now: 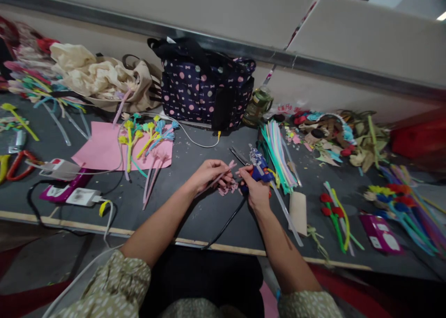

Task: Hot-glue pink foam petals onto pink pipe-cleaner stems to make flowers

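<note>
My left hand (213,173) pinches a thin pink pipe cleaner (213,182) near its upper end; the stem slants down to the left. My right hand (256,190) is closed round a blue glue gun (259,171), from which a long clear glue stick (287,218) sticks out toward me. Its thumb and forefinger meet close to the left fingertips, and a small pink bit seems to be between them. Small pink pieces (228,188) lie on the table under both hands. Just behind the glue gun are the open blades of scissors (239,156).
Pipe-cleaner flowers lie on a pink sheet (101,143) at left. A dotted bag (205,85) and a green bottle (258,106) stand behind. Right are bundled pipe cleaners (278,153), a cardboard tube (298,211) and red flowers (331,211). A black cord (228,222) crosses the front edge.
</note>
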The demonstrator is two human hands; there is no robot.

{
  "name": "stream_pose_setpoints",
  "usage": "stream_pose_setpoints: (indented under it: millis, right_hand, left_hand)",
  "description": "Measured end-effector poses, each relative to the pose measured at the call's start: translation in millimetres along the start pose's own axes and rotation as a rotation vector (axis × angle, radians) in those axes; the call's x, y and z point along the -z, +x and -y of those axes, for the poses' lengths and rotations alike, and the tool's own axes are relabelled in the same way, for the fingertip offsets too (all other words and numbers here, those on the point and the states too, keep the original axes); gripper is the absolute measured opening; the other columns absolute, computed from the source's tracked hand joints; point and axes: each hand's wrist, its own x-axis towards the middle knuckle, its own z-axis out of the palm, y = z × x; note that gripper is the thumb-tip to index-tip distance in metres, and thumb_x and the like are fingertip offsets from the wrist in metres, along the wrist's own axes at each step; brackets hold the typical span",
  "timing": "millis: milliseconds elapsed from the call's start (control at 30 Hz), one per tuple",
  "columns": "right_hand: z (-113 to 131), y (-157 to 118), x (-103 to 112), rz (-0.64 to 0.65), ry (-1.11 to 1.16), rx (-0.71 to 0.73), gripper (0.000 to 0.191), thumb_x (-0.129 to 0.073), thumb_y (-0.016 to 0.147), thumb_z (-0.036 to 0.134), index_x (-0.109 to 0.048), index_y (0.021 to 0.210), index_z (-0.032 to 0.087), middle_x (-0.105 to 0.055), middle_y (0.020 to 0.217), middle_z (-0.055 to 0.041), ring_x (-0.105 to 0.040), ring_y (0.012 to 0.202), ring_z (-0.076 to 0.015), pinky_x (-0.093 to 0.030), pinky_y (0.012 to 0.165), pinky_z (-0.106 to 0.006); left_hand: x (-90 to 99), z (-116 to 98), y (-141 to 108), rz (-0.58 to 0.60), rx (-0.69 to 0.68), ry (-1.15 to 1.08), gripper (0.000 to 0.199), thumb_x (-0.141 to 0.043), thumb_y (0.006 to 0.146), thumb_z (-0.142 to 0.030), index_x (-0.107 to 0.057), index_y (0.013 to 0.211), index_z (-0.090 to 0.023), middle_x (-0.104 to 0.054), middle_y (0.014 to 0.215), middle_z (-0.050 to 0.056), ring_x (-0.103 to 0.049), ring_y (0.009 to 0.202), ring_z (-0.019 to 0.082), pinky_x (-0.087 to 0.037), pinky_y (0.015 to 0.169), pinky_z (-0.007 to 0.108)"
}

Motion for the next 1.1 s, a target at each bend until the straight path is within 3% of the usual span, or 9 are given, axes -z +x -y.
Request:
stream_pose_setpoints:
  millis: [333,1100]
  right_hand:
    - [10,-2,-5,-0.024,0.147,-0.003,0.032,-0.081,0.061,0.030,-0.059,0.082,0.018,-0.062,0.076,0.0033,-0.047,0.052,-0.0063,-0.039,0.047,-0.021]
    - [-2,-1,1,0.010,-0.072,0.068,0.024,-0.076,0.070,0.037,-0.064,0.079,0.019,-0.061,0.073,0.0031,-0.048,0.057,-0.0083,-0.039,0.052,-0.022]
  left_hand:
    - [-2.2,0,-1,0.067,0.057,0.053,0.024,-0.069,0.076,-0.030,-0.063,0.075,-0.007,-0.068,0.064,0.010,-0.064,0.049,0.016,-0.054,0.048,0.027]
    - [-0.3,5,-2,0.155,0.024,0.147,0.028,-0.068,0.078,-0.035,-0.065,0.081,-0.007,-0.068,0.068,0.011,-0.063,0.053,0.014,-0.052,0.051,0.024]
